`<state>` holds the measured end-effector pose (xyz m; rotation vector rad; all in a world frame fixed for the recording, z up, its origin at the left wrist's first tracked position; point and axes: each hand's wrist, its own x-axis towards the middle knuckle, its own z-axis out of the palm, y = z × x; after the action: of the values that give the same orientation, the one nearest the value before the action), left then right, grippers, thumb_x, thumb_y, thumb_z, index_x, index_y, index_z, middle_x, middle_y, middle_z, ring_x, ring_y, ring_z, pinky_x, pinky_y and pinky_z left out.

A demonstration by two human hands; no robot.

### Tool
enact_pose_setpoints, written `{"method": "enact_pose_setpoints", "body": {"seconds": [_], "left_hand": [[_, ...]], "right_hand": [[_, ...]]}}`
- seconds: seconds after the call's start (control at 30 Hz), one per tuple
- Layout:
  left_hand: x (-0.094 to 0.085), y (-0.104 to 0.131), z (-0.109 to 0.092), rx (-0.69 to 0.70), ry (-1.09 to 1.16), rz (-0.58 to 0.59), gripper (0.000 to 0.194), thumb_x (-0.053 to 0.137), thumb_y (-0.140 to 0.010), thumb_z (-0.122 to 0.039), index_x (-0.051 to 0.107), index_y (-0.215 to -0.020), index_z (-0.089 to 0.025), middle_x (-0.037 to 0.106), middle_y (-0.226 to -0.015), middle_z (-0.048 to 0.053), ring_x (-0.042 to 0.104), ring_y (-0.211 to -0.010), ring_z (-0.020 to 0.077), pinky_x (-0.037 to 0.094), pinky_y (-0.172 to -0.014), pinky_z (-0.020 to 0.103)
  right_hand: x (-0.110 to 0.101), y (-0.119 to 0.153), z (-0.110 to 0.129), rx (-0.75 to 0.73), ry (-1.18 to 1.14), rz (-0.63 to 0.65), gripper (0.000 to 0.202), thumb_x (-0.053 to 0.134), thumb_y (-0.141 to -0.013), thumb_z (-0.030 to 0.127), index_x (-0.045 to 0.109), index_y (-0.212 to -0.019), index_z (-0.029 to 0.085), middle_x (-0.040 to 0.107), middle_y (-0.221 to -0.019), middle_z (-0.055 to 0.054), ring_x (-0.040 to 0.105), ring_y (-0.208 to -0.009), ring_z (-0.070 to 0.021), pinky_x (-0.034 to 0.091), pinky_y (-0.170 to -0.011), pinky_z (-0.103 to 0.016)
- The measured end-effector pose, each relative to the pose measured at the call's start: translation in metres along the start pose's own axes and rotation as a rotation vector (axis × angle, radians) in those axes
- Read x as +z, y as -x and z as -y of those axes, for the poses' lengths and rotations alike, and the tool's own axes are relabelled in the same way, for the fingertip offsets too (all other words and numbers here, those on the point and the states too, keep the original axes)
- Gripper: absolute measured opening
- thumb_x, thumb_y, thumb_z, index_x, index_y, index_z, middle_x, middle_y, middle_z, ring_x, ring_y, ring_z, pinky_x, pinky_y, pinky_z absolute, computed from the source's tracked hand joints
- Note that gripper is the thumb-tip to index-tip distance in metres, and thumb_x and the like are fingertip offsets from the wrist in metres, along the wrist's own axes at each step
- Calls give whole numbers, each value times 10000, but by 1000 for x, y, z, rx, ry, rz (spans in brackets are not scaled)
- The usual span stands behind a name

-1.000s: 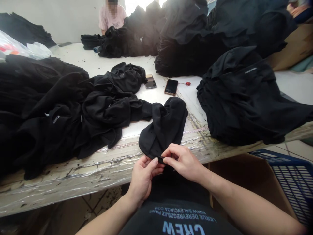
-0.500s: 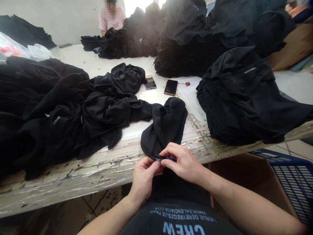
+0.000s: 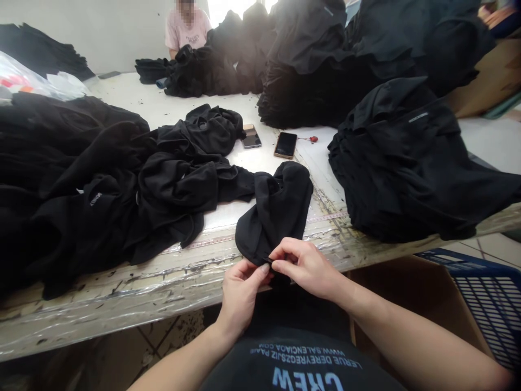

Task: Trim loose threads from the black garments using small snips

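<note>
A black cloth garment [image 3: 280, 201] hangs over the table's near edge toward my body. My left hand [image 3: 243, 288] pinches its lower hem between thumb and fingers. Close beside it, my right hand [image 3: 303, 266] is closed in a pinch at the same hem, its fingertips almost meeting the left thumb. A small dark bit shows at the right fingertips; whether it is cloth or part of a tool I cannot make out. The garment's lower end is hidden below the hands.
Heaped black garments [image 3: 81, 201] lie left, and a black stack [image 3: 399, 179] sits right. Two phones [image 3: 285, 145] [image 3: 251, 137] lie mid-table. Taller black piles [image 3: 309, 81] stand behind. A person [image 3: 187, 30] is across the table. A blue basket [image 3: 488, 293] and cardboard box [image 3: 399, 293] are below right.
The slim blue tool with a pale tip, seen in my right hand before, no longer shows. My right fingers have closed in on the hem. My left hand has barely moved.
</note>
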<state>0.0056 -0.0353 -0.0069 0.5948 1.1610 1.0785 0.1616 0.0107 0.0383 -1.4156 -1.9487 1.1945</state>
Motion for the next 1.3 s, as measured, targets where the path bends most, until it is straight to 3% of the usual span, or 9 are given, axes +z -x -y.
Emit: {"method": "enact_pose_setpoints", "body": {"seconds": [0.27, 0.8, 1.0, 1.13, 1.3], "left_hand": [[1, 2, -1, 34, -73, 8, 238, 733, -719, -329, 710, -858, -137, 702, -783, 44, 650, -741, 170, 544, -647, 245], [0, 0, 4, 38, -48, -4, 224, 740, -713, -319, 719, -850, -142, 698, -735, 41, 647, -695, 160, 537, -637, 249], [0, -1, 1, 52, -25, 11, 201, 730, -729, -299, 724, -855, -142, 702, -751, 39, 643, -704, 150, 522, -715, 259], [1, 1, -2, 35, 5, 72, 212, 722, -732, -315, 715, -857, -143, 699, -763, 39, 647, -745, 179, 522, -695, 266], [-1, 1, -5, 21, 0, 127, 184, 709, -751, -295, 692, -836, -133, 694, -794, 52, 634, -751, 161, 508, -698, 250]], "right_hand": [[0, -3, 5, -124, 111, -13, 49, 657, -736, 134, 676, -766, 168, 585, -728, 4, 547, -679, -115, 408, -606, -231], [0, -5, 2, -54, 4, -28, 51, 609, -753, 143, 646, -727, 168, 591, -689, 5, 534, -595, -106, 409, -534, -222], [-13, 1, 19, -239, -193, -148, 74, 564, -826, 212, 611, -872, 178, 570, -811, -24, 544, -665, -126, 453, -575, -242], [0, -4, 17, -294, 28, -62, 208, 659, -736, 168, 591, -932, 180, 550, -885, -36, 553, -764, -155, 470, -639, -259], [14, -10, 3, -341, 193, -78, 82, 576, -787, 94, 569, -804, 173, 531, -819, -22, 530, -709, -138, 451, -637, -253]]}}
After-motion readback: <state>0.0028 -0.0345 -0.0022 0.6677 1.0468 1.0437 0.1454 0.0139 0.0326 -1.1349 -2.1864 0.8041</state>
